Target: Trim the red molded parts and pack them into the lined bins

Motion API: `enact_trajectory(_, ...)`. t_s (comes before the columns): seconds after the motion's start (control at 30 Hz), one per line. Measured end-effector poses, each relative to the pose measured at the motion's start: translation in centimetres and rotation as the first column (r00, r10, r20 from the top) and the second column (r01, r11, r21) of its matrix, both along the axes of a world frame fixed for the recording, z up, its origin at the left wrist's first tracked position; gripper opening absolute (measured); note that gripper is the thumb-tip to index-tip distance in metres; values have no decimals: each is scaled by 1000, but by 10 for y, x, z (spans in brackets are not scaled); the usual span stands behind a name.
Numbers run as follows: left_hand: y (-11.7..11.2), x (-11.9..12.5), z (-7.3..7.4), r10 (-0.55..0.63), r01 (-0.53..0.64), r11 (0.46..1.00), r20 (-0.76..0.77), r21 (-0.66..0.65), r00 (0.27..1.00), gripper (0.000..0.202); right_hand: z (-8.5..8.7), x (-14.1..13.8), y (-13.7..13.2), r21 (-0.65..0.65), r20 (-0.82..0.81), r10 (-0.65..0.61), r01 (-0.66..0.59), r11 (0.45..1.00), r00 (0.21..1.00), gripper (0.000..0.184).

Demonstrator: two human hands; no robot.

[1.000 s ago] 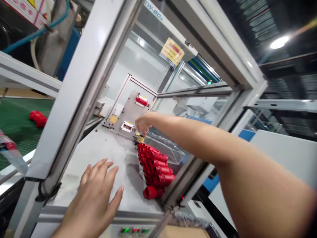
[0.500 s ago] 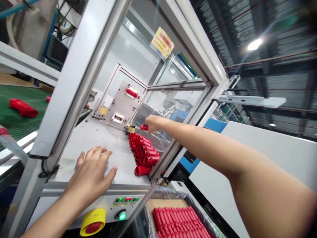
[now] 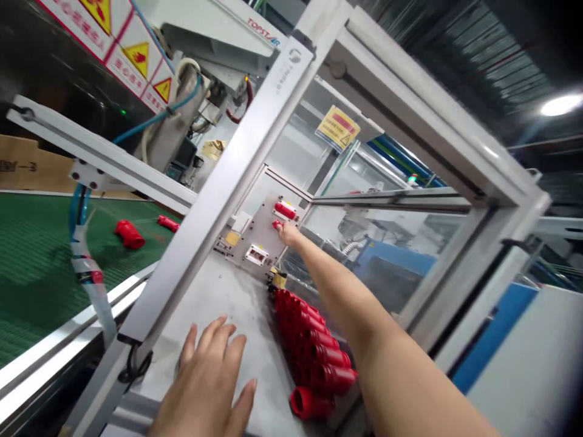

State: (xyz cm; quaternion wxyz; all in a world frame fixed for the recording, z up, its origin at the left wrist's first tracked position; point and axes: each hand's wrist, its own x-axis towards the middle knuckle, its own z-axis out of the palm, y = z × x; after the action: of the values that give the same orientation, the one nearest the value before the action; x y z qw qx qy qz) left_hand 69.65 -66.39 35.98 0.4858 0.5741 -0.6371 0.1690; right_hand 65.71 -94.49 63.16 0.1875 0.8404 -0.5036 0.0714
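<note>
My right hand (image 3: 288, 233) reaches through the aluminium frame to an upright metal plate (image 3: 259, 233). Its fingers pinch a small red part (image 3: 276, 224) just below a red cylinder (image 3: 285, 210) seated in the plate's upper slot. My left hand (image 3: 207, 388) rests open, fingers spread, on the steel tabletop (image 3: 241, 309). To its right, several red plastic tubes (image 3: 319, 358) lie in tight rows, and my right forearm hides part of them. A rectangular socket (image 3: 256, 255) sits low on the plate.
An aluminium frame bar (image 3: 214, 200) with glass panels stands between me and the green conveyor belt (image 3: 45, 285), which carries loose red parts (image 3: 130, 235). Warning labels (image 3: 337, 128) hang on the enclosure. A blue cable (image 3: 79, 206) runs down at the left.
My right hand has moved farther in and up, carrying the small red part to the plate's upper slot. My left hand stays on the table. The view has swung, and the tray below has left the frame.
</note>
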Motion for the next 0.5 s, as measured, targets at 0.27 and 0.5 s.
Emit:
enact_trajectory(0.27, -13, -11, -2, 107, -107, 994, -7, -26, 994, 46, -99, 2, -25, -89, -337, 87, -124, 988, 937, 32)
enact_trajectory(0.5, -17, -10, -3, 42, -39, 998, -69, 48, 997, 45, -125, 7, -43, -219, -415, 18, -120, 968, 909, 32)
